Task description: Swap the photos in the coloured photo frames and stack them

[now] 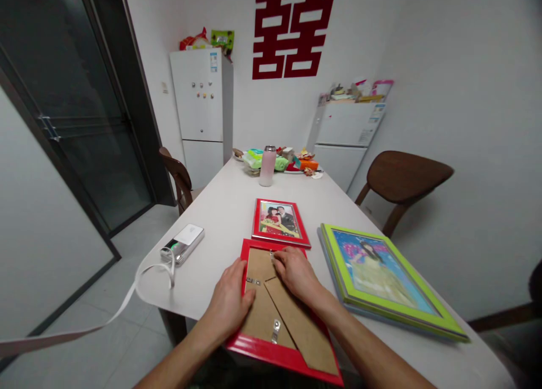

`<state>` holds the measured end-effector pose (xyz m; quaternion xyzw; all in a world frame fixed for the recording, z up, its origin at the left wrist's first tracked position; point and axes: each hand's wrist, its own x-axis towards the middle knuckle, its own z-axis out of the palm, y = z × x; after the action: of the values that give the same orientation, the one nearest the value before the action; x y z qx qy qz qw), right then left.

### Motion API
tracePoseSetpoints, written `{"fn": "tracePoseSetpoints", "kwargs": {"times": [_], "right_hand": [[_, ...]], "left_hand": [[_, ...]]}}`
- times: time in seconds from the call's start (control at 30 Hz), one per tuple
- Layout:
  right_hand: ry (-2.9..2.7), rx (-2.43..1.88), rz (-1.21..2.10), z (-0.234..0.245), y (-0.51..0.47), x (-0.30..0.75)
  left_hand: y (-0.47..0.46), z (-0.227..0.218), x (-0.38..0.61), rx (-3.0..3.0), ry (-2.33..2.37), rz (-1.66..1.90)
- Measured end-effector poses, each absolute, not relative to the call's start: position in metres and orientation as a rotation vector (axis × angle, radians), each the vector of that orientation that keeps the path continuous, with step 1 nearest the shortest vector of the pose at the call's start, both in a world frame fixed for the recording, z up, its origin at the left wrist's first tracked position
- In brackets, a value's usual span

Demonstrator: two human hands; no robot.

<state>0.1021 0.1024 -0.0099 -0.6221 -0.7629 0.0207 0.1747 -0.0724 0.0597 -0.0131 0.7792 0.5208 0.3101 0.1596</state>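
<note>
A red picture frame (271,352) lies face down on the white table (224,208) at its near edge, brown backing board and metal clips up. My left hand (228,301) rests on its left edge, fingers curled over the rim near a side clip. My right hand (296,273) lies on the top of the backing, fingertips pinched at the top clip. Just beyond lies a smaller red frame (280,222), face up with a photo of two people.
A large green frame (387,279) lies face up at the right. A white power bank (183,242) with a white strap sits at the left edge. A pink bottle (267,166) and snacks stand at the far end. Brown chairs flank the table.
</note>
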Motion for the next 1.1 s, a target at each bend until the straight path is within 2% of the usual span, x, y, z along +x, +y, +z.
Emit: {"fn": "tracePoseSetpoints", "kwargs": {"times": [0.27, 0.63, 0.87, 1.1], "right_hand": [[-2.111, -1.790, 0.029, -0.024, 0.109, 0.093], [-2.169, -1.662, 0.155, -0.009, 0.099, 0.099], [-2.457, -1.236, 0.676, 0.020, 0.035, 0.109], [-2.411, -1.307, 0.537, 0.006, 0.021, 0.095]], "left_hand": [[0.069, -0.020, -0.068, 2.232, 1.551, 0.886], [0.079, -0.015, -0.066, 2.226, 1.553, 0.868], [0.061, -0.021, -0.073, 2.184, 1.484, 0.880], [0.061, -0.030, -0.070, 2.149, 1.471, 0.928]]}}
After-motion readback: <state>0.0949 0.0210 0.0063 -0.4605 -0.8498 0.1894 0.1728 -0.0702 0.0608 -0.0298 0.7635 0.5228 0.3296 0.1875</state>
